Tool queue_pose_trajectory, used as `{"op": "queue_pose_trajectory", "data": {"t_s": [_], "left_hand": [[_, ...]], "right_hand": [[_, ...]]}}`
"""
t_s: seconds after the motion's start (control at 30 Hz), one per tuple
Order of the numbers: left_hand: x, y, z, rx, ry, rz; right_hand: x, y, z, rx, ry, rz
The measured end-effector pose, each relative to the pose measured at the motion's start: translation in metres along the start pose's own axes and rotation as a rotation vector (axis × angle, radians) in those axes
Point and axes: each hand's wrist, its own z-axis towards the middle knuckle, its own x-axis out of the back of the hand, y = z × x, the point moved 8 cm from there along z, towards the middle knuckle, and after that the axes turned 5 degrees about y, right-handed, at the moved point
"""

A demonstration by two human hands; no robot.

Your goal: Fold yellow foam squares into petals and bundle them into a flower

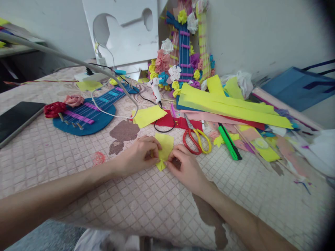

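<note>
A small piece of yellow crepe paper [165, 142] lies between my hands near the middle of the table, its near end gathered into a pinched tip. My left hand [142, 155] is closed, thumb and fingers pinching the paper's left side. From the right, my right hand [184, 164] pinches the other side of the gathered end. Just beyond my right hand rest scissors [195, 136] with one red and one yellow handle. Another yellow paper piece [148, 116] lies farther back, partly over red paper [167, 119].
A blue paper guitar [102, 104] with paper roses and a dark tablet [19, 120] lie left. A white glue gun [155, 89] stands behind. To the right are a green cutter [229, 141], yellow strips [232, 104] and scraps. A white cable [115, 75] arches over the left side.
</note>
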Motion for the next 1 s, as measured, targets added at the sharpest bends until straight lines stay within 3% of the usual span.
{"op": "queue_pose_trajectory", "data": {"t_s": [0.33, 1.0], "left_hand": [[0.0035, 0.0009, -0.0034, 0.018, 0.105, 0.002], [0.0022, -0.0001, -0.0043, 0.051, 0.117, -0.009]], "right_hand": [[-0.0012, 0.0001, 0.0006, 0.013, 0.018, -0.018], [-0.0014, -0.0001, -0.0004, 0.008, 0.014, -0.044]]}}
